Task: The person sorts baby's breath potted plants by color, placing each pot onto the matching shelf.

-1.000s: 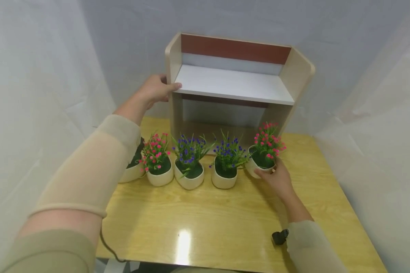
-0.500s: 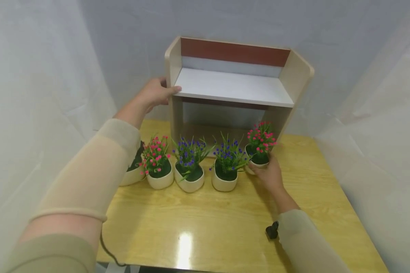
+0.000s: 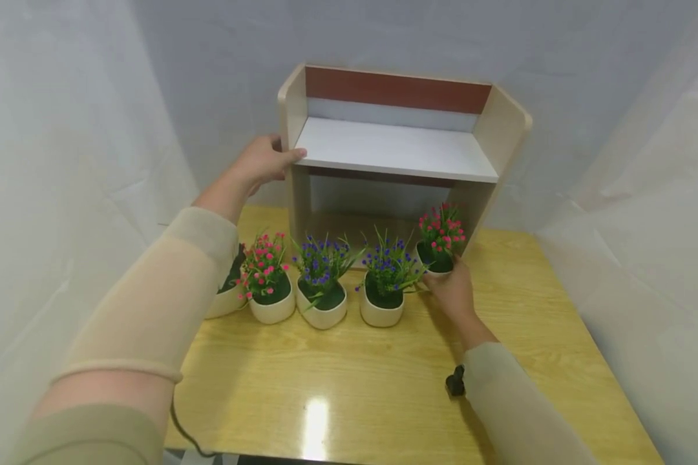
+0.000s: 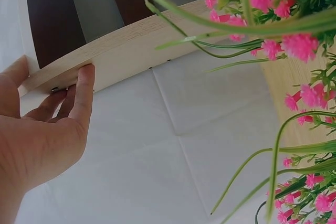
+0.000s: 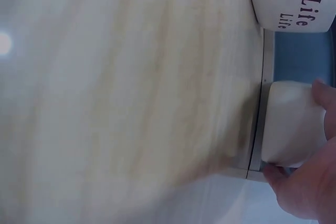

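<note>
The right hand (image 3: 455,289) and its pink-flowered pot (image 3: 441,242) have shifted inward since the earlier frame, to the lower right front of the shelf (image 3: 395,147). We see those fingers gripping the pot's sides, probably to spare the flowers; the left hand (image 3: 263,160) pinches the shelf's left side, likely steadying it. We cannot tell whether the pot's base touches down; a sleeve (image 3: 142,290) partly hides the leftmost pot (image 3: 225,301).

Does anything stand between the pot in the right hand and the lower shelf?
Nothing visible does: the right hand holds the pot at the front of the lower shelf. The nearest blue-flowered pot is to the left.
</note>
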Motion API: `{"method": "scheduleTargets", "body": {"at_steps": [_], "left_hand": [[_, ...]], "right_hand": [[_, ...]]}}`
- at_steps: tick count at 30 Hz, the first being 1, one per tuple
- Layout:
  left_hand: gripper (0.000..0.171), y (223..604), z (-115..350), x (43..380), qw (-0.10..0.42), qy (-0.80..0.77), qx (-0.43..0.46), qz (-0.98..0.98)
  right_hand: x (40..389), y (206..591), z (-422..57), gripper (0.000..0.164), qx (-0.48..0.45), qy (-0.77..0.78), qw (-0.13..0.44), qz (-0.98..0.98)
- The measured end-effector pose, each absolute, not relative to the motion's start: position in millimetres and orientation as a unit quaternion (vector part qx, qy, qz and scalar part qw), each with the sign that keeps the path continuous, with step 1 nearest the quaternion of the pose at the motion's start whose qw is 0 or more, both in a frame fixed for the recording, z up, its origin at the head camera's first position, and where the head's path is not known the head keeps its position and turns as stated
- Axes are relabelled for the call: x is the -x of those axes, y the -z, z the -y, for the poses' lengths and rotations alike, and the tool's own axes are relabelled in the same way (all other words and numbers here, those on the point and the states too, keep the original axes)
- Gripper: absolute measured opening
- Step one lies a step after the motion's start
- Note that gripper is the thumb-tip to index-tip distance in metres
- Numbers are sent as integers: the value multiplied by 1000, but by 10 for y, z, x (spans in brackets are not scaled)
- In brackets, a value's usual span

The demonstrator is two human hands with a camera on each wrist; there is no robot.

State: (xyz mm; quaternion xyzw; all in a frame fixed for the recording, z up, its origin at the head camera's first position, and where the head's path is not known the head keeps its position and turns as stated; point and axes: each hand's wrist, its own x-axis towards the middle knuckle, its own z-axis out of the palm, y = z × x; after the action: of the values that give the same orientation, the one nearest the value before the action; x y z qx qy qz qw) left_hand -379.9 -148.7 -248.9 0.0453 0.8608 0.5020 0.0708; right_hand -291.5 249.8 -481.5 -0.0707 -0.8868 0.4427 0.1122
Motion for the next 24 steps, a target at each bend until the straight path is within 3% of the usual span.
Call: {"method": "scheduleTargets", "body": {"at_steps": [24], "left_hand": [[74, 2546, 1577, 3747, 54, -509, -47, -858]], "right_hand": [[3310, 4736, -2197, 67, 185, -396, 84, 895]]}}
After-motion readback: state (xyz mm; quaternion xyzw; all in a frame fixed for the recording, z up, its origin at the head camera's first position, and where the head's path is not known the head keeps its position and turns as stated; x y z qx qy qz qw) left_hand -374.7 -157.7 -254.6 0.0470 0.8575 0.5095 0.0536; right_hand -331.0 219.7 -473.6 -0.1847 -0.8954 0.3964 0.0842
